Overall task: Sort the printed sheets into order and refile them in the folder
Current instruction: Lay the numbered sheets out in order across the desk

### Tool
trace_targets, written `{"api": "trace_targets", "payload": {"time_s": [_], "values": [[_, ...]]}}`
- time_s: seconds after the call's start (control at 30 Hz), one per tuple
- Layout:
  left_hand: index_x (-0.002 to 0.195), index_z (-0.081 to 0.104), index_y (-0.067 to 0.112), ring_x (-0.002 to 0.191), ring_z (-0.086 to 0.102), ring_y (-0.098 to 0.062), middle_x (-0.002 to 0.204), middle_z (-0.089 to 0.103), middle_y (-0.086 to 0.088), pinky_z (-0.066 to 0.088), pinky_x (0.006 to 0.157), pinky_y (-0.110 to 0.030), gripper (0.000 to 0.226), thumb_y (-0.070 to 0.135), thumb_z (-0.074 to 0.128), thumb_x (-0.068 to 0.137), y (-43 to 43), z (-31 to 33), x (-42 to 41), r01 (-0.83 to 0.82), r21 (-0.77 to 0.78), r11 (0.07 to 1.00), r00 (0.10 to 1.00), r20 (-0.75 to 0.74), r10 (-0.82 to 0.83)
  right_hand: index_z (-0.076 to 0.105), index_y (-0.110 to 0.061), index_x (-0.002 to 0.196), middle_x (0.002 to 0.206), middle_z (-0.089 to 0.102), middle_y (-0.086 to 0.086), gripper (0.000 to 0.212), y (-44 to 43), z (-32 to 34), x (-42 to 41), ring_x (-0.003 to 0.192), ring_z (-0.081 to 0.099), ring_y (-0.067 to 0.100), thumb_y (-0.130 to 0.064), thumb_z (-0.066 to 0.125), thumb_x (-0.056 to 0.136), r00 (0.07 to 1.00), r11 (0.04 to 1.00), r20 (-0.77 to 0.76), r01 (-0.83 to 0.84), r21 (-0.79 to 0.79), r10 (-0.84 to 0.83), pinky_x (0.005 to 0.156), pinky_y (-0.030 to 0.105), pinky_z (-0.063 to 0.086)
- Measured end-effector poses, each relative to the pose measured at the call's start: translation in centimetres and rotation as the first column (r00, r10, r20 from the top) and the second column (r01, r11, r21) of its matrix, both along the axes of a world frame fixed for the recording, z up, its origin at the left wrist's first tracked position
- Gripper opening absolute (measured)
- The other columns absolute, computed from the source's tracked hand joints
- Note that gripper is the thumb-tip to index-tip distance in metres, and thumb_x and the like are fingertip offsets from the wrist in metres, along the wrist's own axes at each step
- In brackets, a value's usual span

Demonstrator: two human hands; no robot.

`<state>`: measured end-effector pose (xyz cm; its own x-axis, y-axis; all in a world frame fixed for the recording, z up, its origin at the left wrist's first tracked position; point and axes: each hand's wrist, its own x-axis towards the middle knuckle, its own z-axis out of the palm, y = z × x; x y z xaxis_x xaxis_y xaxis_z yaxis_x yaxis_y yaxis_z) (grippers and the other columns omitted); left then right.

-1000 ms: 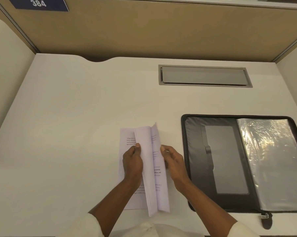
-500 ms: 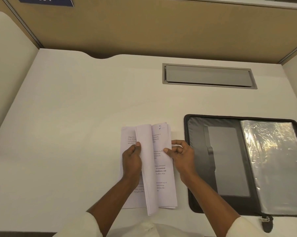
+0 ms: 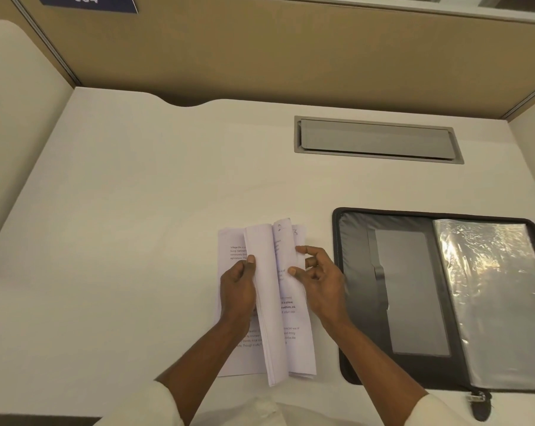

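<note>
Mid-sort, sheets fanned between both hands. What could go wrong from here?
1. The left hand holds the lifted sheets bent upward; a slip could drop them back and lose the place.
2. The right hand pinches the fanned sheets near their edge; only corner numbers 2 and 3 show, so two clinging sheets might pass as one.
3. The flat sheet on the desk lies partly under the left forearm and might be missed when refiling in the folder.

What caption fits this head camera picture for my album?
Left hand and right hand hold printed sheets fanned open beside an open black folder on a desk.
</note>
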<state>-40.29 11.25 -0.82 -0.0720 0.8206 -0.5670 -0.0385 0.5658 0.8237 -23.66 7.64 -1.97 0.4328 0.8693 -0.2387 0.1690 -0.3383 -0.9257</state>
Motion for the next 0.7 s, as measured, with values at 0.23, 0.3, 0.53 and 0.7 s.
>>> {"api": "trace_targets", "payload": {"time_s": [0.23, 0.3, 0.53, 0.7], "values": [[0.082, 0.067, 0.001, 0.07, 0.063, -0.017, 0.077, 0.068, -0.006, 0.056, 0.066, -0.033, 0.048, 0.04, 0.057, 0.108, 0.0, -0.3, 0.0, 0.023, 0.024, 0.999, 0.999, -0.042, -0.022, 0.069, -0.032, 0.109, 0.103, 0.072, -0.011, 0.029, 0.0, 0.3, -0.6, 0.085, 0.063, 0.002, -0.028, 0.086, 0.086, 0.999, 0.999, 0.027, -0.033, -0.003, 0.033, 0.072, 0.017, 0.055], [0.079, 0.067, 0.008, 0.067, 0.064, -0.014, 0.073, 0.068, -0.004, 0.056, 0.062, -0.027, 0.044, 0.038, 0.056, 0.109, 0.0, 0.1, 0.1, 0.025, 0.033, 0.999, 0.999, -0.042, -0.024, 0.069, -0.032, 0.106, 0.107, 0.072, -0.013, 0.026, 0.1, 0.1, -0.8, 0.091, 0.065, 0.002, -0.033, 0.085, 0.086, 0.997, 0.999, 0.068, -0.042, 0.004, 0.041, 0.073, 0.017, 0.058], [0.075, 0.048, -0.002, 0.068, 0.045, -0.019, 0.071, 0.048, -0.008, 0.04, 0.067, -0.035, 0.059, 0.047, 0.058, 0.106, 0.0, -0.2, -0.2, 0.057, 0.054, 0.997, 0.998, -0.045, -0.055, 0.067, -0.025, 0.091, 0.103, 0.067, -0.003, 0.02, 0.2, -0.6, -0.8, 0.09, 0.067, 0.008, -0.026, 0.087, 0.087, 0.967, 0.999, 0.251, 0.049, -0.002, -0.047, 0.075, 0.023, 0.057], [0.069, 0.035, 0.013, 0.062, 0.031, -0.014, 0.064, 0.032, 0.001, 0.027, 0.06, -0.029, 0.054, 0.044, 0.057, 0.107, 0.0, 0.3, -0.3, 0.042, 0.096, 0.994, 0.991, -0.13, -0.03, 0.07, -0.019, 0.085, 0.113, 0.054, -0.006, 0.021, 0.6, -0.8, -0.1, 0.102, 0.065, 0.022, -0.025, 0.09, 0.083, 0.91, 0.992, 0.406, 0.109, -0.057, -0.077, 0.082, 0.037, 0.061]]}}
